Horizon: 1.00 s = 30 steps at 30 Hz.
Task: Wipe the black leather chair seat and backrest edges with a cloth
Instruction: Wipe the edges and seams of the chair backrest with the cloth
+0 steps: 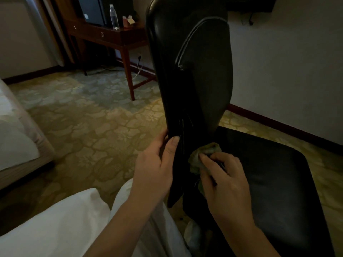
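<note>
Wiping goes best here if the left hand (157, 164), its thumb and fingers clamped on the backrest (187, 71) edge, steadies it while the right hand (224, 175), fingers curled pinching the cloth (202, 154), drags it along the crease above the seat (269, 173).

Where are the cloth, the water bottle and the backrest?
cloth (211, 148): head view, its bunched top.
water bottle (114, 18): head view, its clear middle.
backrest (207, 71): head view, its padded panel.
</note>
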### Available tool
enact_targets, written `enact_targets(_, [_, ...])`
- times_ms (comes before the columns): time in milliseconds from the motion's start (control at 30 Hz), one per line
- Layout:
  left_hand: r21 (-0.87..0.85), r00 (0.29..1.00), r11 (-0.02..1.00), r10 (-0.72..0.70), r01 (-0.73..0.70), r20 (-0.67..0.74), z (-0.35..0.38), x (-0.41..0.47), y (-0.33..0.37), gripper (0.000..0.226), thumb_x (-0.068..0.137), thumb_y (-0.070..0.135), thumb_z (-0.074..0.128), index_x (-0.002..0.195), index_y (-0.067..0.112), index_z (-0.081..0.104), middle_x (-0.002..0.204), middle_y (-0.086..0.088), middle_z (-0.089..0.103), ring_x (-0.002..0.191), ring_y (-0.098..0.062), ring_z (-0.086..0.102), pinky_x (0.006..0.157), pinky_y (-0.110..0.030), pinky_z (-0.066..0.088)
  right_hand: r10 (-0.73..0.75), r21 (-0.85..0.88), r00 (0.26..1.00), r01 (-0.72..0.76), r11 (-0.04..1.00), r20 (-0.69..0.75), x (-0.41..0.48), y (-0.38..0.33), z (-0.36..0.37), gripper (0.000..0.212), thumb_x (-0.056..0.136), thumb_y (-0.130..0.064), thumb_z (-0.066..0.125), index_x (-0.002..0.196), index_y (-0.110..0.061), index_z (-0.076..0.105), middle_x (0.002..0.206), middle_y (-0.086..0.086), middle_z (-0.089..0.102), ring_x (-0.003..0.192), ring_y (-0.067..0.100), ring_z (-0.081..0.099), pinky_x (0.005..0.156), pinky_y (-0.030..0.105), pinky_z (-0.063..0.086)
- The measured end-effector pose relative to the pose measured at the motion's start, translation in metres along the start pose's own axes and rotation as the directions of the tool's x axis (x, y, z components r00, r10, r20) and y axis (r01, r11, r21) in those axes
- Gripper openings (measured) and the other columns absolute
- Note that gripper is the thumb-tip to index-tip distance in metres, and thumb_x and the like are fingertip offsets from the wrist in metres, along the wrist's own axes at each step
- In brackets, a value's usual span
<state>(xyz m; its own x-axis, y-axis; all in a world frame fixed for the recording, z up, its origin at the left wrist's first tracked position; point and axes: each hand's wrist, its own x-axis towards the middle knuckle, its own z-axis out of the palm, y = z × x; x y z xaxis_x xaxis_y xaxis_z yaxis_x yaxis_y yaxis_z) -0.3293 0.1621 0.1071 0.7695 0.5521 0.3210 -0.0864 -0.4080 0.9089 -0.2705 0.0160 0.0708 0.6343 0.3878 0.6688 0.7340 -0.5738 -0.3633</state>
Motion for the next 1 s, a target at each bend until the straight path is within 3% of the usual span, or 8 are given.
enact_targets(67, [0.015, 1.0, 1.0, 0.0, 0.0, -0.012, 0.001, -0.001, 0.001, 0.043, 0.094, 0.05, 0.042, 0.131, 0.034, 0.059, 0.097, 0.033, 0.068, 0.09, 0.011, 0.065, 0.071, -0.006, 0.046, -0.007, 0.008, 0.999, 0.007, 1.0, -0.032, 0.01, -0.008, -0.004, 0.029, 0.092, -0.016, 0.058, 0.118, -0.01, 0.068, 0.109, 0.007, 0.059, 0.099, 0.02, 0.053, 0.077, 0.022, 0.043])
enact_targets(200, [-0.01, 1.0, 1.0, -0.002, 0.002, 0.008, 0.0, -0.003, 0.003, 0.046, 0.095, 0.046, 0.043, 0.135, 0.029, 0.057, 0.106, 0.034, 0.067, 0.097, 0.012, 0.064, 0.075, -0.005, 0.046, -0.038, 0.027, 0.994, 0.041, 0.999, -0.099, 0.027, -0.021, -0.009, 0.034, 0.094, -0.023, 0.049, 0.119, -0.011, 0.068, 0.111, 0.005, 0.054, 0.1, 0.016, 0.05, 0.079, 0.019, 0.04])
enact_targets(500, [-0.019, 1.0, 1.0, 0.002, -0.002, 0.0, 0.002, -0.005, -0.002, 0.045, 0.097, 0.043, 0.045, 0.136, 0.026, 0.058, 0.105, 0.026, 0.071, 0.098, 0.011, 0.064, 0.075, -0.004, 0.045, 0.012, 0.028, 0.999, -0.011, 1.0, -0.03, -0.011, 0.004, 0.003, 0.028, 0.088, -0.012, 0.064, 0.116, -0.008, 0.069, 0.106, 0.006, 0.058, 0.097, 0.016, 0.05, 0.076, 0.023, 0.042])
enact_targets(633, [0.008, 1.0, 1.0, 0.01, -0.01, -0.017, 0.003, -0.006, -0.001, 0.041, 0.095, 0.046, 0.044, 0.131, 0.034, 0.057, 0.098, 0.039, 0.066, 0.093, 0.015, 0.063, 0.072, -0.004, 0.045, -0.015, 0.041, 0.997, 0.018, 0.999, -0.074, 0.005, -0.005, -0.002, 0.032, 0.092, -0.021, 0.052, 0.117, -0.008, 0.069, 0.108, 0.007, 0.058, 0.099, 0.017, 0.051, 0.077, 0.023, 0.045])
enact_targets(733, [0.003, 1.0, 1.0, -0.009, 0.009, -0.017, 0.002, -0.006, 0.001, 0.036, 0.095, 0.047, 0.044, 0.128, 0.039, 0.056, 0.097, 0.038, 0.066, 0.09, 0.013, 0.065, 0.07, -0.005, 0.046, -0.024, 0.052, 0.994, 0.03, 0.998, -0.103, 0.012, -0.01, -0.003, 0.033, 0.093, -0.021, 0.051, 0.117, -0.009, 0.069, 0.108, 0.006, 0.058, 0.099, 0.018, 0.052, 0.078, 0.022, 0.044])
enact_targets(900, [0.005, 1.0, 1.0, -0.012, 0.012, -0.028, 0.004, -0.008, 0.0, 0.047, 0.094, 0.05, 0.043, 0.134, 0.031, 0.059, 0.098, 0.034, 0.068, 0.093, 0.014, 0.063, 0.072, -0.004, 0.044, -0.007, 0.046, 0.998, 0.01, 0.999, -0.066, -0.008, 0.004, 0.005, 0.031, 0.087, -0.012, 0.061, 0.117, -0.008, 0.069, 0.106, 0.006, 0.058, 0.096, 0.018, 0.052, 0.075, 0.023, 0.045])
enact_targets(1000, [0.009, 0.999, 1.0, -0.018, 0.019, -0.048, 0.007, -0.01, 0.001, 0.038, 0.093, 0.05, 0.042, 0.127, 0.04, 0.057, 0.093, 0.043, 0.064, 0.089, 0.018, 0.061, 0.071, -0.003, 0.043, 0.017, 0.022, 0.999, -0.016, 1.0, -0.041, -0.017, 0.009, 0.006, 0.029, 0.087, -0.007, 0.066, 0.115, -0.008, 0.069, 0.106, 0.006, 0.06, 0.095, 0.018, 0.053, 0.076, 0.019, 0.041])
